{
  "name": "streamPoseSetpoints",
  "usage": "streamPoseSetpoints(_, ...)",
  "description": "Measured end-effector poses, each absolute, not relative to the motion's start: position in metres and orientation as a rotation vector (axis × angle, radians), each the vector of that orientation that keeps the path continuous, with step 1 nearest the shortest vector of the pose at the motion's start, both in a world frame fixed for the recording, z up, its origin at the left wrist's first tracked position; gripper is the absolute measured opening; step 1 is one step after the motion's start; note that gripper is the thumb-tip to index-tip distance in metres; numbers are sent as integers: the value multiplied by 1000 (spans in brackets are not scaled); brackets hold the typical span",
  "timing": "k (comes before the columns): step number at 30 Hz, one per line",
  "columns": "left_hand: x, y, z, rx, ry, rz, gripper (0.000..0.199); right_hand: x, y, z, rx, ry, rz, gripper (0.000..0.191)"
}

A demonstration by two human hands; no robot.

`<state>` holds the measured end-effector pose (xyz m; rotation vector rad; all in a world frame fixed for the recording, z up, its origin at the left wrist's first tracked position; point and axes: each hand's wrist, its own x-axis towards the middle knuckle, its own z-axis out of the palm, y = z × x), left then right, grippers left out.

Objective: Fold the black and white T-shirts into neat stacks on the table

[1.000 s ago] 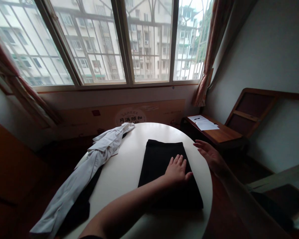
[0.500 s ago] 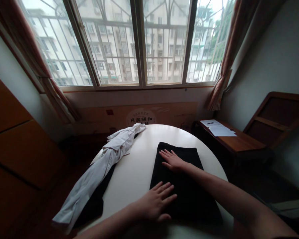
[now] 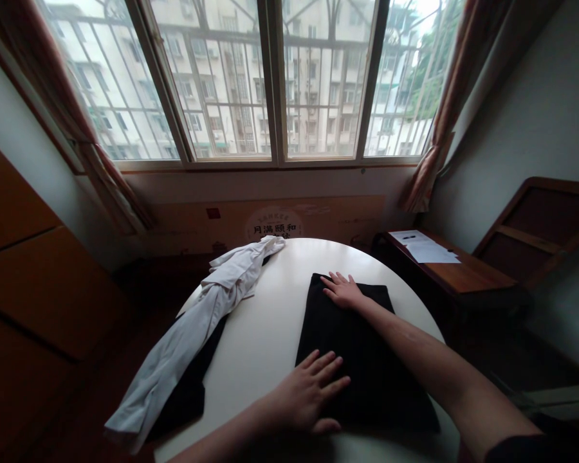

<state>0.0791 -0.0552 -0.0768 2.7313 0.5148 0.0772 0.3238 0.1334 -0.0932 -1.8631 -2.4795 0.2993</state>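
A black garment (image 3: 367, 360), perhaps a skirt, lies flat on the round white table (image 3: 251, 347); its narrower end points toward the window. My left hand (image 3: 313, 389) rests with spread fingers on its near left side. Further away, my right hand (image 3: 342, 290) is laid on the cloth close to the far edge, fingers stretched out. Neither hand grips anything. Along the table's left side lies a crumpled white shirt (image 3: 174, 360), partly over a second black garment (image 3: 188, 399). The near edge of the cloth is dark and hard to make out.
Right of the table stands a low wooden bench (image 3: 477, 273) bearing white papers (image 3: 427, 247) with a dark pen-like thing on them. A brown framed panel (image 3: 550, 231) leans beside it. Orange-brown cabinets (image 3: 29, 276) fill the left side. A barred window (image 3: 275, 83) lies ahead.
My right hand has slid a little away from me, toward the black garment's far edge. My left hand stays spread on the cloth, and the view has shifted slightly.
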Motion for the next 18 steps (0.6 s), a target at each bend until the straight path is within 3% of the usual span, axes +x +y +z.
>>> streamPoseSetpoints(6, 73, -57, -73, 2776, 506, 112, 73, 377, 98, -64, -1855, -2359, 113, 62)
streamPoseSetpoints(11, 58, -74, -54, 2891, 608, 158, 48, 418, -28, -48, -1622, -2350, 215, 57)
streamPoseSetpoints(15, 51, -83, -55, 3028, 667, 187, 41, 406, -131, -71, -1560, -2476, 483, 82)
streamPoseSetpoints(18, 52, -86, -69, 3065, 781, 234, 45, 389, -168, -103, -1673, -2420, 370, 78)
